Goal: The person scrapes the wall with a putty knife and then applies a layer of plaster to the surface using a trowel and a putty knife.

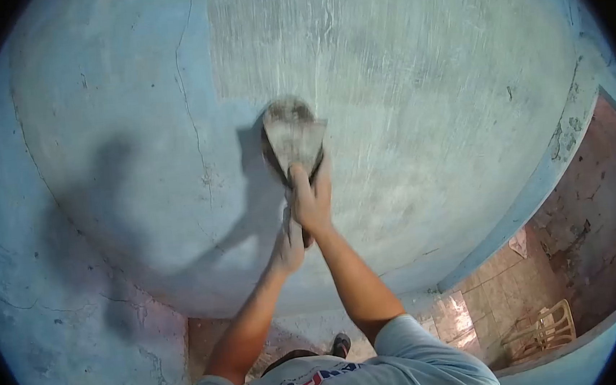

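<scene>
My right hand (312, 203) is closed around a putty knife (295, 141), its thumb along the base of the wide, smeared blade. Behind the blade shows a dark, round-edged thing (287, 107), mostly covered, so I cannot make out its kind. Lower down, my left hand (290, 243) is closed around a dark handle that seems to belong to this round-edged thing. Both hands are close together in front of the blue wall (150, 118). A pale, streaked coat (397, 41) covers the wall's upper middle and right.
Cracks run down the wall at left. To the right, an opening with a blue edge (503, 238) shows a tiled floor (499, 279) and a plastic chair (547, 329) below. My shoe (341, 345) stands at the wall's foot. Shadows fall on the left.
</scene>
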A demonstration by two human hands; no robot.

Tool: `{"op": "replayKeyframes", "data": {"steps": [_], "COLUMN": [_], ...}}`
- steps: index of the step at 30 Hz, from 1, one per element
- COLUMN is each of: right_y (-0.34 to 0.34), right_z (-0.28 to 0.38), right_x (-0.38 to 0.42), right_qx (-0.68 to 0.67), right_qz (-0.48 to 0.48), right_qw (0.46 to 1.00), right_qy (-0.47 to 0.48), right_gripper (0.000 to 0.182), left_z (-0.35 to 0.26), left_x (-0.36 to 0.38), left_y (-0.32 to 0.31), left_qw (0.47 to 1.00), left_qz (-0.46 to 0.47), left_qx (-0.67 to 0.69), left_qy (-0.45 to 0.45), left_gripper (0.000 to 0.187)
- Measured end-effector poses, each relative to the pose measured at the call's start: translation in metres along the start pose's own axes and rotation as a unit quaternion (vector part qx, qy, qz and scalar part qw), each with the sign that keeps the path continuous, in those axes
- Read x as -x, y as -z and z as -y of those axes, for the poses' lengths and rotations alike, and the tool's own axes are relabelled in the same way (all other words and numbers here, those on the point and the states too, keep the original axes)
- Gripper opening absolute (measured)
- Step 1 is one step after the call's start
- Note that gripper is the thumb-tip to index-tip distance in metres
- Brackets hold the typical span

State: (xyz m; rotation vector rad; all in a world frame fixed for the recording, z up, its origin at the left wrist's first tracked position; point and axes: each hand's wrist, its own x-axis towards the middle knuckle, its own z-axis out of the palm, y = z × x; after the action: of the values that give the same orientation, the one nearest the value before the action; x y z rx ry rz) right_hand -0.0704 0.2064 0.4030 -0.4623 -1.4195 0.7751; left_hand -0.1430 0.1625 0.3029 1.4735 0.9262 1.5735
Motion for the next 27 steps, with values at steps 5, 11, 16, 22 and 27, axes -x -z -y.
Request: {"op": "replayKeyframes", "data": {"steps": [5, 11, 16, 22, 27], "right_y": [0.003, 0.008, -0.001, 0.012, 0.007], "right_z": [-0.021, -0.043, 0.002, -0.062, -0.016], "right_x": [0.015, 0.056, -0.005, 0.076, 0.032], "right_qx": [0.031, 0.005, 0.003, 0.028, -0.024], "right_qz": [-0.005, -0.014, -0.002, -0.005, 0.015], "right_qw": [0.999, 0.999, 1.000, 0.999, 0.997], "right_qy": [-0.022, -0.033, -0.031, -0.028, -0.070], "right_gripper": [0.063, 0.065, 0.056, 0.062, 0.063], "left_z": [0.008, 0.021, -0.017, 0.047, 0.009], "left_x": [0.020, 0.023, -0.004, 0.073, 0.027], "left_y": [-0.003, -0.002, -0.004, -0.013, -0.010], "left_qw": [0.999, 1.000, 1.000, 0.998, 1.000], "left_qz": [-0.019, -0.009, 0.000, -0.051, -0.002], "left_qx": [-0.018, -0.008, 0.027, -0.025, 0.020], "left_qy": [0.038, 0.018, 0.013, 0.033, -0.003], "left_gripper": [0.054, 0.061, 0.062, 0.063, 0.064]}}
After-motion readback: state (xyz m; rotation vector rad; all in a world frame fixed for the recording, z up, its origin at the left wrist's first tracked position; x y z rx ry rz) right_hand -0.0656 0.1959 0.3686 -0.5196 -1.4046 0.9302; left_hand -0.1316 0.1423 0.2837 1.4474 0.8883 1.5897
